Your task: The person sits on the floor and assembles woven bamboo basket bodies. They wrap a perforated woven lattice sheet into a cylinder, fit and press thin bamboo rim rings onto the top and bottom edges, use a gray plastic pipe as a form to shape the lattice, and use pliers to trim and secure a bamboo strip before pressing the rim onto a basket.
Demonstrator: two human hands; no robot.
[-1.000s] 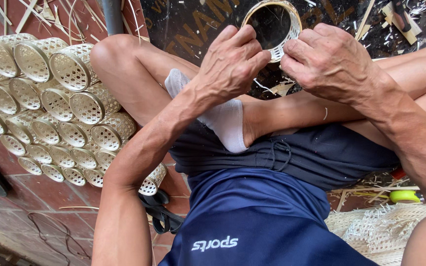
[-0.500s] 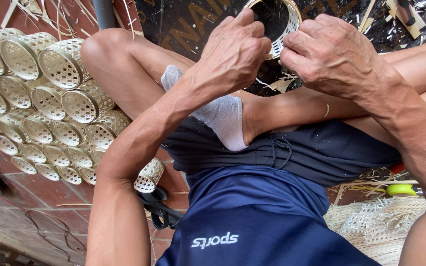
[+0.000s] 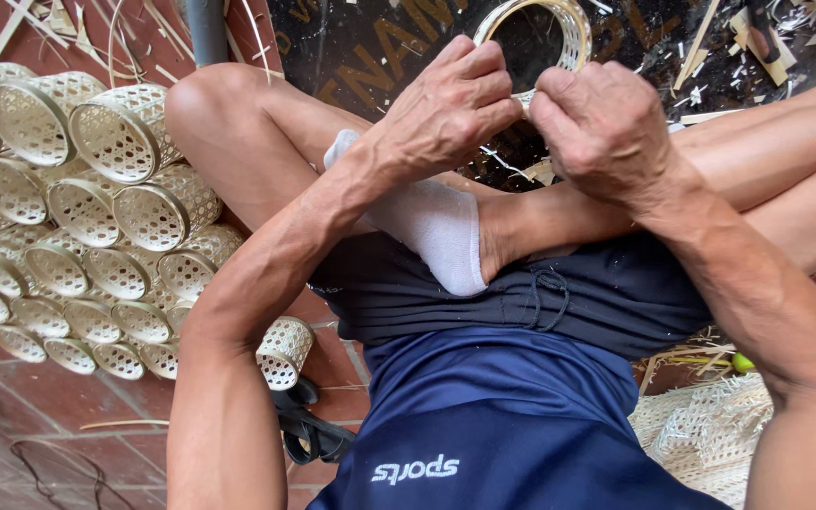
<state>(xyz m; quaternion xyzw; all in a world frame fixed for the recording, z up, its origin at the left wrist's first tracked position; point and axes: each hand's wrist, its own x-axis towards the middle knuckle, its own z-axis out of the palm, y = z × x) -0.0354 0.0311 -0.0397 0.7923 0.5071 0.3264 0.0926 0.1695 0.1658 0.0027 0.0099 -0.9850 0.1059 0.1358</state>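
I sit cross-legged, and both hands hold a small round woven bamboo basket [image 3: 570, 28] above my knees, its open mouth toward me. My left hand [image 3: 446, 109] grips the basket's near rim from the left, fingers curled. My right hand [image 3: 606, 127] pinches the same rim from the right, knuckles almost touching the left hand. A thin pale strip [image 3: 521, 96] shows between the two hands. My foot in a white sock [image 3: 432, 227] rests on my lap beneath them.
Several finished woven baskets [image 3: 96, 217] lie stacked on their sides at the left on a red tiled floor [image 3: 11, 416]. One lone basket [image 3: 285, 351] sits by my left elbow. Woven mat pieces [image 3: 701, 434] lie lower right. Bamboo scraps litter a dark mat [image 3: 380, 47].
Both hands and the basket have stayed together on the rim with small finger shifts. The camera view has drifted slightly.
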